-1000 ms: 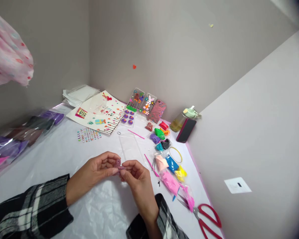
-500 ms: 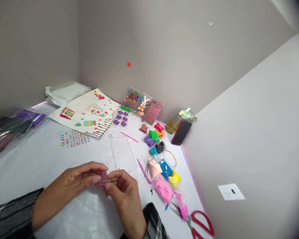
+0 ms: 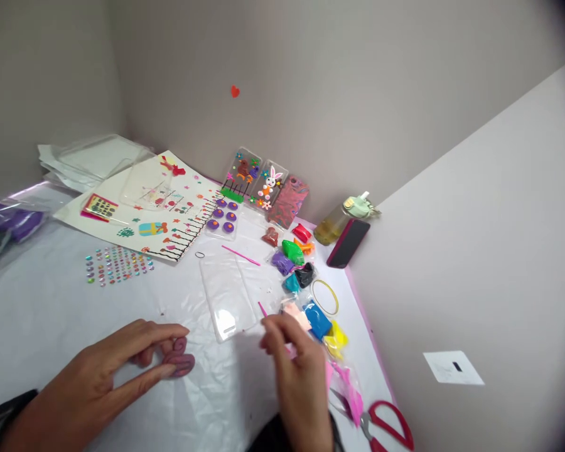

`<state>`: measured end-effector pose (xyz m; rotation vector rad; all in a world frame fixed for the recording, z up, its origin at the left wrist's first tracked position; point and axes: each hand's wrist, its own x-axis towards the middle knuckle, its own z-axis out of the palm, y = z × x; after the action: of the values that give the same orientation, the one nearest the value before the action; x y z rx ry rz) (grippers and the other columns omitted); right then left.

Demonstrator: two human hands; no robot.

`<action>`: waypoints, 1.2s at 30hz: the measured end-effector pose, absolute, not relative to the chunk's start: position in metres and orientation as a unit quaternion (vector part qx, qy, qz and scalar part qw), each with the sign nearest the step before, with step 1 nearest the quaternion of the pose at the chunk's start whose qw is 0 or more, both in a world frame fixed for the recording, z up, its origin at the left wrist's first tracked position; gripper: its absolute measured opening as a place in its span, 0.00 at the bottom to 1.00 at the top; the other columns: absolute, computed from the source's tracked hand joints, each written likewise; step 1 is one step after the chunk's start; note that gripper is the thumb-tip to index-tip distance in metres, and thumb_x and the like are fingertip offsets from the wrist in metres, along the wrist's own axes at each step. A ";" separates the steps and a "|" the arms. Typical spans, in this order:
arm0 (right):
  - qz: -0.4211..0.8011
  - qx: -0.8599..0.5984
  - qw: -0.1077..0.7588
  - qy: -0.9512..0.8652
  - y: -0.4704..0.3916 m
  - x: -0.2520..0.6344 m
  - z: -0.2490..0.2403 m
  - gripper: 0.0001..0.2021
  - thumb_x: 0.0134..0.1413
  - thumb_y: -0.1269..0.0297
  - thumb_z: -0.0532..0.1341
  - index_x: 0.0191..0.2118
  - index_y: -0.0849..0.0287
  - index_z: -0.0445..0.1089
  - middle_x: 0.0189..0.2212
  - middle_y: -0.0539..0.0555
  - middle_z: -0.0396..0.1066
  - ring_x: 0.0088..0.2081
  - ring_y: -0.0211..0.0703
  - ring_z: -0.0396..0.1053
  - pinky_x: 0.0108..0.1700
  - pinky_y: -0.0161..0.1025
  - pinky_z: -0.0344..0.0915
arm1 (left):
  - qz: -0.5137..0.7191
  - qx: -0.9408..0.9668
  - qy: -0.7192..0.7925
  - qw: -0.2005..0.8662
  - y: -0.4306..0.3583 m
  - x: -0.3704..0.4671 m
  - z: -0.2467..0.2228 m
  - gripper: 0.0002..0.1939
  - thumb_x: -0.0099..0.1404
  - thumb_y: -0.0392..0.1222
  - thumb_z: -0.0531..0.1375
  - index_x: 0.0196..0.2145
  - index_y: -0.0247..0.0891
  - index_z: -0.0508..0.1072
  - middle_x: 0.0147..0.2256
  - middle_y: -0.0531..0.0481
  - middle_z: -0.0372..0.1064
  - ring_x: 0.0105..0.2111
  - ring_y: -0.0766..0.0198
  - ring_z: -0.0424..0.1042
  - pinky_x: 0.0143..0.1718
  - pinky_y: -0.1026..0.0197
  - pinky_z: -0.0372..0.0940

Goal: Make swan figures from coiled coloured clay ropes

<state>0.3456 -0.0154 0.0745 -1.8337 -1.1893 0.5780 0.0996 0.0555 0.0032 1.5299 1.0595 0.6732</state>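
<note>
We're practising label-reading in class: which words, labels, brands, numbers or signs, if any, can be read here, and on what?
No words, brands or numbers can be read.
Yellow-and-pink card: dark marks, too small to read.
White wall plate: dark mark, nothing readable.
Red heart: shape only.

A home craft corner is suggested: against plain grey walls, a white-covered table (image 3: 169, 295) is spread with bagged modelling clay (image 3: 317, 319), rhinestone stickers (image 3: 118, 266), decorated phone cases (image 3: 267, 183) and red-handled scissors (image 3: 390, 427).
</note>
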 end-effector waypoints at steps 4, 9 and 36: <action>0.087 -0.781 0.360 -0.502 -0.008 0.391 0.086 0.15 0.65 0.51 0.57 0.37 0.54 0.77 0.33 0.55 0.78 0.34 0.49 0.74 0.39 0.43 0.65 | 0.265 0.751 0.413 0.441 0.057 0.103 0.011 0.12 0.63 0.52 0.68 0.45 0.58 0.82 0.39 0.55 0.81 0.42 0.54 0.77 0.45 0.65 0.69; -0.028 -0.825 0.220 -0.519 0.019 0.424 0.083 0.18 0.66 0.59 0.55 0.55 0.61 0.72 0.52 0.63 0.75 0.52 0.59 0.71 0.53 0.51 0.65 | 0.261 0.799 0.384 0.382 0.066 0.094 0.004 0.15 0.66 0.56 0.66 0.49 0.55 0.80 0.45 0.55 0.80 0.47 0.55 0.76 0.50 0.63 0.68; 0.242 -0.626 0.445 -0.593 -0.017 0.343 0.089 0.37 0.61 0.64 0.66 0.70 0.43 0.51 0.64 0.58 0.63 0.47 0.45 0.77 0.53 0.45 0.75 | 0.320 0.742 0.386 0.446 0.059 0.100 0.035 0.16 0.69 0.55 0.60 0.49 0.47 0.76 0.45 0.50 0.78 0.47 0.54 0.78 0.48 0.59 0.73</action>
<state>0.3435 -0.0171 0.0888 -1.5511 -1.4693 0.5988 0.0999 0.0589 0.0350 1.8374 0.9565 0.7918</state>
